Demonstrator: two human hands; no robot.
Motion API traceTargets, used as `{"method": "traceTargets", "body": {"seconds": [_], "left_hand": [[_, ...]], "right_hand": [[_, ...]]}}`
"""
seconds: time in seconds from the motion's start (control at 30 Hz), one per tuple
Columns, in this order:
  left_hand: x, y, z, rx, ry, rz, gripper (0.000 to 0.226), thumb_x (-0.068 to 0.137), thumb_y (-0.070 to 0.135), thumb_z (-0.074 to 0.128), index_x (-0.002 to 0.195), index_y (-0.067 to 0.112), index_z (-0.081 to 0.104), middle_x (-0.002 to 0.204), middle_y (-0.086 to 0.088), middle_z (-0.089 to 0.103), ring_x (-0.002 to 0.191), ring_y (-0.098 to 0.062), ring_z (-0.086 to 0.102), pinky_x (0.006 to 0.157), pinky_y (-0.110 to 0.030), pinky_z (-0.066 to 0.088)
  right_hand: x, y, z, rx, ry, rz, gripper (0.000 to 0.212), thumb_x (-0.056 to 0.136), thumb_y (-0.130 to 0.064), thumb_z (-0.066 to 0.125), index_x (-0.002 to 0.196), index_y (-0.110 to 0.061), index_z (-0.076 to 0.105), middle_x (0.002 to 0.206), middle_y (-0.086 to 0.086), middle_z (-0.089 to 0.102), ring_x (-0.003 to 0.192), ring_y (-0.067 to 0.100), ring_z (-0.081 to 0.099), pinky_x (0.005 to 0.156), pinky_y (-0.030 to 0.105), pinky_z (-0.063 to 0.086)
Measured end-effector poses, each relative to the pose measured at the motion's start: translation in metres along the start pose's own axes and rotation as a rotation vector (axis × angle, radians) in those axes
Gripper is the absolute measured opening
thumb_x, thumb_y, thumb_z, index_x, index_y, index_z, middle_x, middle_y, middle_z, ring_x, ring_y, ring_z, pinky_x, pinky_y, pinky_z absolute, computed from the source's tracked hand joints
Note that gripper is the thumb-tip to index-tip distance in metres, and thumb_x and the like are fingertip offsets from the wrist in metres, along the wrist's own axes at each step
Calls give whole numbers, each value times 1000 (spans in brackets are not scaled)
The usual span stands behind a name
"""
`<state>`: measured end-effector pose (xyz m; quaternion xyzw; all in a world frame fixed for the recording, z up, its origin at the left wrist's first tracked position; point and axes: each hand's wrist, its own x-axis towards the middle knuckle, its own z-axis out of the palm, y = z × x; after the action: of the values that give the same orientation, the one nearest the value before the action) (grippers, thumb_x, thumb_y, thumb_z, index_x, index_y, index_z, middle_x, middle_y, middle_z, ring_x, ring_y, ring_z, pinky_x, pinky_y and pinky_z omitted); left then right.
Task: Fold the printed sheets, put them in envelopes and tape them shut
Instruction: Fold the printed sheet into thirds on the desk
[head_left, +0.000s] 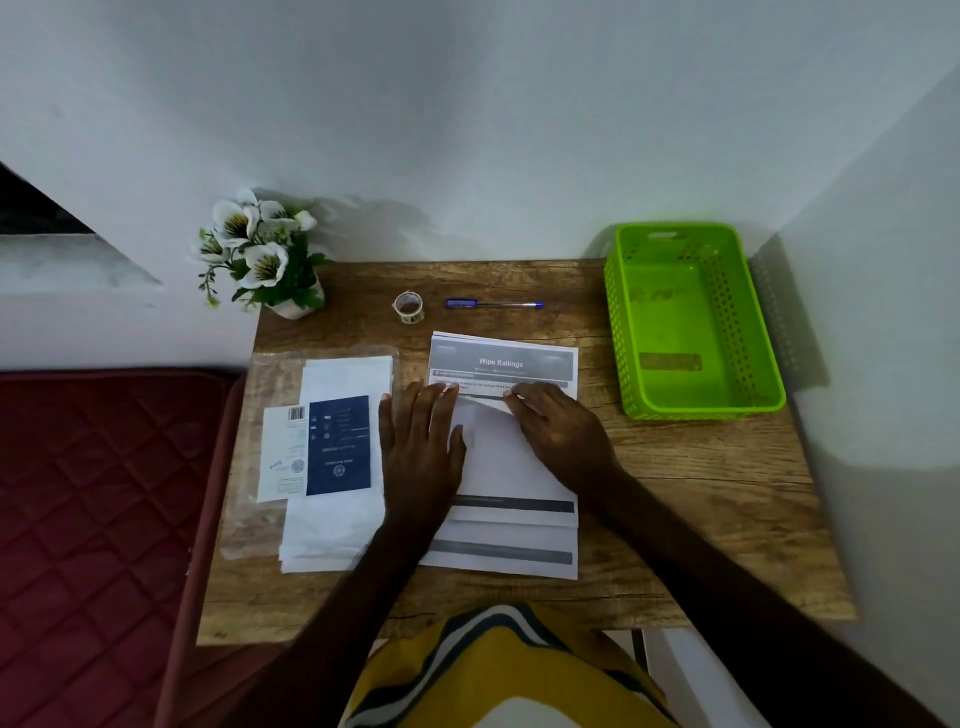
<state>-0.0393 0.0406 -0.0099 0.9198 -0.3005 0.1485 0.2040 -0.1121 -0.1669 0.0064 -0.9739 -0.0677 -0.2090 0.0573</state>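
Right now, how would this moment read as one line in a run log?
step: folding top printed sheet | left hand: flat on sheet | right hand: pinching folded edge | envelopes: untouched | tape roll: unused

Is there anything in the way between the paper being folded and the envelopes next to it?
Nothing visible blocks it. The folded sheet lies right beside the envelopes; only the left hand, resting flat on the sheet's edge, sits between them.

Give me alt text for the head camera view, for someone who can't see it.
A person folds the top printed sheet of a stack on a wooden table, left hand pressing flat, right hand pinching its folded edge. Envelopes lie left; a tape roll, pen and green basket sit behind.
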Motion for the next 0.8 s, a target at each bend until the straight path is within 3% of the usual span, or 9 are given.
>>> {"method": "traceTargets", "body": {"seconds": [0.07, 0.13, 0.2, 0.37, 0.6, 0.8], "left_hand": [[-4, -2, -2, 12, 44, 35, 41, 97, 18, 65, 137, 8, 61, 139, -18, 61, 137, -37, 51, 123, -59, 24], [-6, -4, -3, 13, 62, 64, 34, 102, 17, 56, 135, 8, 63, 137, -18, 63, 136, -38, 53, 122, -60, 25], [-4, -5, -4, 0, 28, 84, 36, 106, 16, 47, 137, 8, 63, 141, -18, 60, 140, -38, 49, 122, -61, 26], [-1, -8, 2, -67, -129, 146, 46, 99, 8, 54, 145, 11, 55, 157, -16, 44, 151, -38, 32, 121, -62, 26], [-9, -9, 11, -77, -327, 125, 55, 101, 27, 37, 155, 15, 41, 167, -10, 28, 157, -30, 17, 124, -57, 22], [-12, 0, 14, -52, -362, 77, 52, 107, 35, 34, 156, 17, 39, 167, -8, 28, 156, -27, 21, 125, -52, 23]], "right_hand": [[-7, -2, 0, 2, 18, -32, 31, 96, -6, 70, 127, 1, 69, 127, 18, 70, 116, 33, 69, 97, 42, 58], [-10, -3, -1, 1, 29, -36, 33, 98, -7, 68, 130, 1, 67, 133, 18, 67, 123, 32, 66, 103, 42, 55], [-10, -4, 2, 1, 25, -19, 33, 100, -7, 66, 132, 1, 66, 136, 18, 65, 128, 32, 63, 104, 44, 54], [-20, 1, 17, 27, -66, -18, 38, 99, -8, 61, 136, -4, 64, 144, 15, 60, 135, 31, 56, 109, 52, 47], [-25, 17, 24, 94, -246, -18, 49, 99, -15, 44, 147, -11, 53, 158, 9, 45, 148, 27, 40, 118, 57, 32], [-19, 36, 12, 166, -298, -93, 53, 94, -12, 55, 147, -8, 53, 158, 10, 44, 149, 28, 39, 119, 57, 32]]}}
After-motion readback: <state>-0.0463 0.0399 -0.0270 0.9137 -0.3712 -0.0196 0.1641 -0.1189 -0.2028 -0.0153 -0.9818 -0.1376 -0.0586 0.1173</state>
